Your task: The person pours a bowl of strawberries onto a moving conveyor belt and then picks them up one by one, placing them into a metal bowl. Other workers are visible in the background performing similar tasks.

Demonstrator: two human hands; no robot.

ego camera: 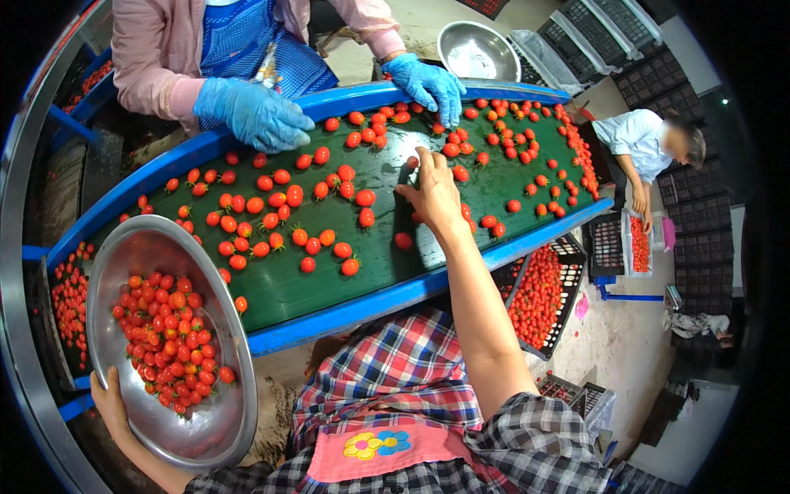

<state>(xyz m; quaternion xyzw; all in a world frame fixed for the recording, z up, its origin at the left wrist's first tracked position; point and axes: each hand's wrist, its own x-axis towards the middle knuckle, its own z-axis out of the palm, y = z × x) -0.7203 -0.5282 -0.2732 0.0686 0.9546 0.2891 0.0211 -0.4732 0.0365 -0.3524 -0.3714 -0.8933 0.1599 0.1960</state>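
At the lower left my left hand (pixel 110 404) grips the rim of a large steel bowl (pixel 225 309), its thumb over the edge. A heap of small red tomatoes (pixel 170 336) lies in the bowl, which tilts over the near edge of a green conveyor belt (pixel 284 296). My right hand (pixel 435 191) reaches over the middle of the belt, fingers bent and apart. One cherry tomato (pixel 412 162) is at its fingertips; whether it is held is unclear. Many more tomatoes, some with green stalks, lie scattered on the belt on both sides of my right hand.
Blue rails (pixel 370 309) edge the belt. Across it, a co-worker's blue-gloved hands (pixel 256 117) hover at the far rail. Under the near rail stands a black crate of tomatoes (pixel 537 296). Another steel bowl (pixel 478 52) is behind the belt. A second person (pixel 636 145) works at the right.
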